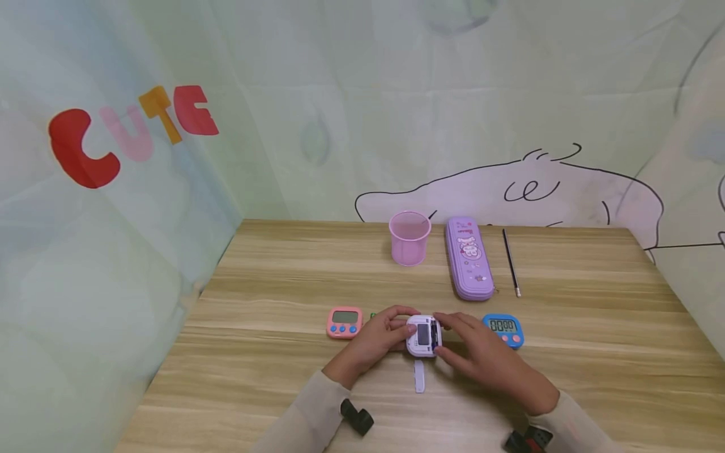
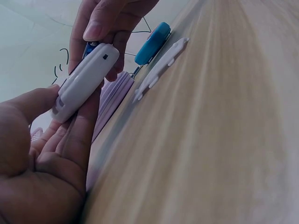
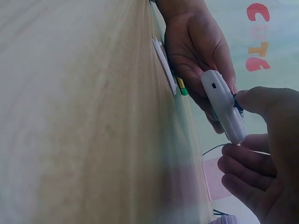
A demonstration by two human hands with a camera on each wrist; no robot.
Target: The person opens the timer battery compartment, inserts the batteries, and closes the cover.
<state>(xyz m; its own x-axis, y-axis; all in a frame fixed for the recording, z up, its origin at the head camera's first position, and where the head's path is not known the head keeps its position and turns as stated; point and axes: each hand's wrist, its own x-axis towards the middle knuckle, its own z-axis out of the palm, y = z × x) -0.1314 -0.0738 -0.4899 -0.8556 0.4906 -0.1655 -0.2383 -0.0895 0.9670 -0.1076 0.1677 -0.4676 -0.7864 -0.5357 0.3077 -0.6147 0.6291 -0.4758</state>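
My left hand point(image 1: 381, 340) grips a white digital timer point(image 1: 421, 336) just above the table, its back facing up and its slim battery compartment uncovered. Over that compartment, the thumb and forefinger of my right hand point(image 1: 481, 352) pinch a dark blue battery point(image 2: 90, 47) by its two ends. The battery lies along the slot at the timer's right side. Below the timer rests its loose battery cover point(image 1: 419, 376), small clips showing along one edge in the left wrist view. A green and yellow cylinder point(image 3: 181, 86) lies partly hidden behind my left hand.
A pink timer point(image 1: 344, 323) lies left of my hands and a blue timer point(image 1: 504, 330) to the right, close to my right hand. Farther back stand a pink cup point(image 1: 410, 239), a purple pencil case point(image 1: 470, 258) and a black pencil point(image 1: 511, 263).
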